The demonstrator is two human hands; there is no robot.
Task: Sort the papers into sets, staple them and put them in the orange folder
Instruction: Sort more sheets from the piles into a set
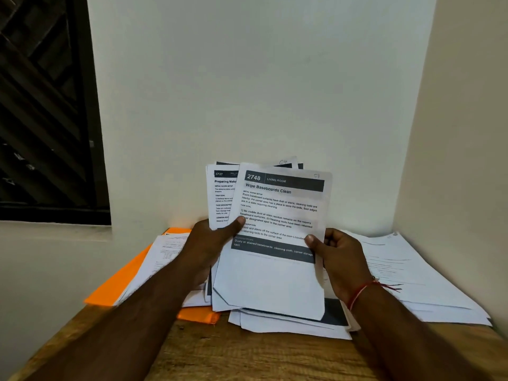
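Left hand (211, 243) gripping fanned papers (275, 215), right hand (336, 254) pinching front sheet

Counts one orange folder (115, 287), one table (247, 358), one red wrist thread (360, 292). Counts two grips: left grip (209, 243), right grip (341, 259). Finds one held sheaf (277, 270) and three paper heaps: left heap (165, 259), middle heap (288, 328), right heap (412, 276).

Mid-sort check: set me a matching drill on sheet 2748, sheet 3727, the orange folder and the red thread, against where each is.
1. sheet 2748
2. sheet 3727
3. orange folder
4. red thread

A. at the wrist of the right hand
B. on the table, under papers
C. frontmost held sheet
D. held behind another sheet

Pairs: 1-C, 2-D, 3-B, 4-A
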